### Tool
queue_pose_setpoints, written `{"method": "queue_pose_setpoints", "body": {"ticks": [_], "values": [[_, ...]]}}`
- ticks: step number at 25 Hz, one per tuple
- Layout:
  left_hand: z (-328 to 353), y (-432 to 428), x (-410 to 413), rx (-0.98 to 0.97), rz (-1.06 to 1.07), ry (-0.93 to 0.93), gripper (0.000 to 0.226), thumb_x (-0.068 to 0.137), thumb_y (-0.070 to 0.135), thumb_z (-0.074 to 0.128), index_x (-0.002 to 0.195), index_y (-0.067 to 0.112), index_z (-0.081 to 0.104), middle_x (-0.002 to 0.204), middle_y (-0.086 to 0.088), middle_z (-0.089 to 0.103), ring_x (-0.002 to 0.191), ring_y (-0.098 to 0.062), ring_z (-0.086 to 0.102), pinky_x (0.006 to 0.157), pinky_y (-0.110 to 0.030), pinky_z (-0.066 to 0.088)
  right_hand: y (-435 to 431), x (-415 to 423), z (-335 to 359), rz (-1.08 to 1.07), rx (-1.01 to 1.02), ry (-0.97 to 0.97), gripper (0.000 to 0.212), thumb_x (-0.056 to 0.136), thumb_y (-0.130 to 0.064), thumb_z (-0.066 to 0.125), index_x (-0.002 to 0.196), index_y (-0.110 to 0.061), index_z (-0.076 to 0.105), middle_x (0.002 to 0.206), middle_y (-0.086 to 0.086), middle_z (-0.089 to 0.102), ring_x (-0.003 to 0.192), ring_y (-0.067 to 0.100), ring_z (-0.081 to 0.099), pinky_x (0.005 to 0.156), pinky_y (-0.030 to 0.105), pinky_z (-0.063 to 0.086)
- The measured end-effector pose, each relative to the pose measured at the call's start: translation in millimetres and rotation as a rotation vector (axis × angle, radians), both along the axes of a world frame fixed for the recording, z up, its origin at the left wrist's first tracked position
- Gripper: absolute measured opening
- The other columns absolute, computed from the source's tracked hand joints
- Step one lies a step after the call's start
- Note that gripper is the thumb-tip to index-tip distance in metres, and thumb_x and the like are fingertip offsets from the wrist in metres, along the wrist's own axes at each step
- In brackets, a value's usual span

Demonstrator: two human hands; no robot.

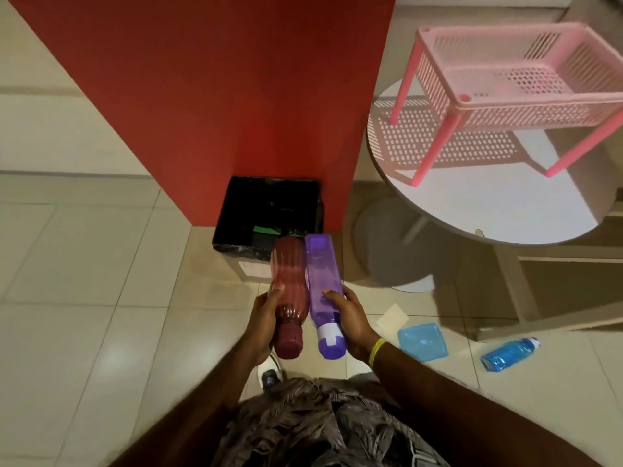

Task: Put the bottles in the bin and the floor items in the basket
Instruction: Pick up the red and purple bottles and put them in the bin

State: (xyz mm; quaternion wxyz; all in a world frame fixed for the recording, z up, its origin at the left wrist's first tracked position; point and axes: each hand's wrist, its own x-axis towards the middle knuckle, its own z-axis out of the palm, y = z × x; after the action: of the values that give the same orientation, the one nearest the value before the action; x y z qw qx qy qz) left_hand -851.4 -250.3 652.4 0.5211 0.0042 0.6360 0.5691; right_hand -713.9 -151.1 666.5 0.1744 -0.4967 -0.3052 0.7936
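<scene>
My left hand (264,318) grips a maroon bottle (289,284) near its capped end. Beside it my right hand (350,318) grips a purple bottle (322,281) with a white-banded cap. Both bottles point base-first toward the black-lined bin (236,227), which stands on the floor against a red pillar; their far ends overlap the bin's near rim in view. A pink basket (505,106) on legs stands on a round white table at the upper right. On the floor to my right lie a blue bottle (509,353), a blue lidded container (423,342) and a pale paper square (392,317).
The red pillar (219,96) rises behind the bin. The round table (488,210) has a grey pedestal base (384,261) on the tiled floor. A beige shelf frame (539,291) stands at the right. My white shoe (269,374) shows below my hands.
</scene>
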Motion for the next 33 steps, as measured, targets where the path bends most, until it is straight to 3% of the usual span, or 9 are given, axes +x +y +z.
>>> {"method": "queue_pose_setpoints", "body": {"ticks": [8, 11, 16, 18, 19, 21, 25, 29, 33], "values": [[10, 58, -129, -0.003, -0.047, -0.061, 0.044, 0.097, 0.040, 0.055, 0.125, 0.008, 0.063, 0.110, -0.019, 0.073, 0.085, -0.029, 0.071, 0.068, -0.034, 0.057, 40, -130, 13, -0.068, 0.054, -0.077, 0.047, 0.090, -0.015, 0.067, 0.133, -0.004, 0.049, 0.104, 0.019, 0.067, 0.068, 0.024, 0.066, 0.052, 0.027, 0.055], [11, 100, -170, -0.037, -0.027, -0.123, 0.044, 0.096, 0.042, 0.056, 0.124, 0.009, 0.063, 0.109, -0.017, 0.074, 0.080, -0.027, 0.072, 0.065, -0.033, 0.059, 78, -176, 9, -0.097, 0.047, -0.080, 0.043, 0.091, -0.012, 0.066, 0.130, 0.002, 0.054, 0.107, 0.024, 0.067, 0.073, 0.028, 0.065, 0.059, 0.031, 0.054], [9, 175, -242, -0.161, -0.083, -0.116, 0.053, 0.090, 0.048, 0.063, 0.123, 0.006, 0.066, 0.117, -0.022, 0.071, 0.085, -0.033, 0.069, 0.080, -0.044, 0.057, 150, -243, -4, -0.050, -0.003, -0.145, 0.043, 0.092, -0.019, 0.066, 0.126, 0.005, 0.059, 0.115, 0.027, 0.067, 0.080, 0.033, 0.063, 0.071, 0.040, 0.053], [-1, 197, -272, -0.259, -0.133, -0.006, 0.062, 0.088, 0.053, 0.064, 0.131, 0.008, 0.060, 0.122, -0.020, 0.068, 0.095, -0.035, 0.068, 0.084, -0.046, 0.057, 180, -265, -11, 0.021, 0.097, -0.251, 0.053, 0.090, -0.029, 0.069, 0.131, 0.001, 0.056, 0.130, 0.024, 0.062, 0.099, 0.036, 0.064, 0.090, 0.046, 0.053], [-9, 205, -289, -0.312, -0.171, 0.080, 0.068, 0.089, 0.054, 0.063, 0.139, 0.010, 0.052, 0.130, -0.019, 0.063, 0.108, -0.038, 0.064, 0.092, -0.049, 0.054, 196, -273, -17, 0.092, 0.199, -0.360, 0.064, 0.088, -0.036, 0.071, 0.138, -0.002, 0.050, 0.139, 0.019, 0.056, 0.114, 0.036, 0.060, 0.102, 0.049, 0.048], [-16, 203, -309, -0.366, -0.232, 0.253, 0.078, 0.091, 0.055, 0.060, 0.150, 0.011, 0.036, 0.147, -0.018, 0.049, 0.131, -0.039, 0.050, 0.108, -0.054, 0.042, 213, -268, -21, 0.227, 0.380, -0.516, 0.081, 0.086, -0.044, 0.072, 0.149, -0.007, 0.036, 0.148, 0.015, 0.045, 0.132, 0.036, 0.048, 0.111, 0.050, 0.040], [-34, 182, -348, -0.408, -0.409, 0.406, 0.071, 0.094, 0.058, 0.051, 0.142, 0.007, 0.048, 0.138, -0.020, 0.057, 0.124, -0.040, 0.055, 0.106, -0.050, 0.045, 231, -249, -37, 0.318, 0.366, -0.662, 0.065, 0.091, -0.040, 0.065, 0.142, -0.006, 0.043, 0.138, 0.017, 0.054, 0.125, 0.036, 0.054, 0.107, 0.049, 0.045], [-36, 164, -380, -0.396, -0.643, 0.549, 0.065, 0.094, 0.058, 0.051, 0.140, 0.012, 0.051, 0.137, -0.020, 0.058, 0.123, -0.039, 0.056, 0.106, -0.044, 0.045, 203, -220, -46, 0.206, 0.369, -0.809, 0.060, 0.089, -0.030, 0.071, 0.136, -0.002, 0.049, 0.134, 0.018, 0.058, 0.121, 0.034, 0.055, 0.103, 0.044, 0.045], [-33, 146, -392, -0.290, -1.138, 0.789, 0.068, 0.088, 0.061, 0.060, 0.141, 0.020, 0.050, 0.139, -0.011, 0.058, 0.126, -0.030, 0.055, 0.105, -0.043, 0.046, 131, -193, -49, 0.180, 0.285, -0.940, 0.062, 0.087, -0.037, 0.073, 0.137, -0.007, 0.051, 0.138, 0.013, 0.057, 0.123, 0.029, 0.055, 0.100, 0.034, 0.043]]}}
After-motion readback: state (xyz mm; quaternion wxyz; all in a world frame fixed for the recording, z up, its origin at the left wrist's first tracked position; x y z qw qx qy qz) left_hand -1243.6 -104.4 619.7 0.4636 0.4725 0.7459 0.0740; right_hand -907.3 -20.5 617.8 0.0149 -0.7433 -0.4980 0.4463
